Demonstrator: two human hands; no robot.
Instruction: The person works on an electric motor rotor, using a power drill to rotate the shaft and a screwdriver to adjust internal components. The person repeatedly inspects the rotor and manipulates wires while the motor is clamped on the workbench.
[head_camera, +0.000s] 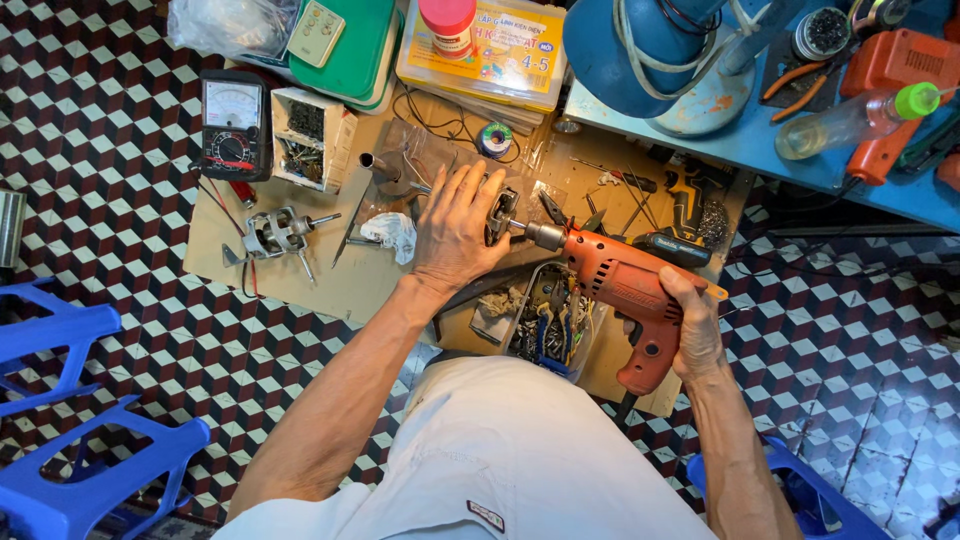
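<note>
My right hand (692, 325) grips the handle of an orange electric drill (625, 290), which points left with its chuck against a small dark metal part (500, 212). My left hand (455, 230) lies flat over that part, holding it down on the cardboard sheet (290, 280) that covers the floor. A crumpled white rag (392, 235) lies just left of my left hand. A bare motor rotor with a shaft (278, 235) sits further left on the cardboard.
An analogue multimeter (233, 125) and a box of screws (305, 140) stand at the back left. A tray of tools and wires (545, 325) lies under the drill. Blue plastic stools (70, 420) stand left; a blue table (760, 140) with tools is at the back right.
</note>
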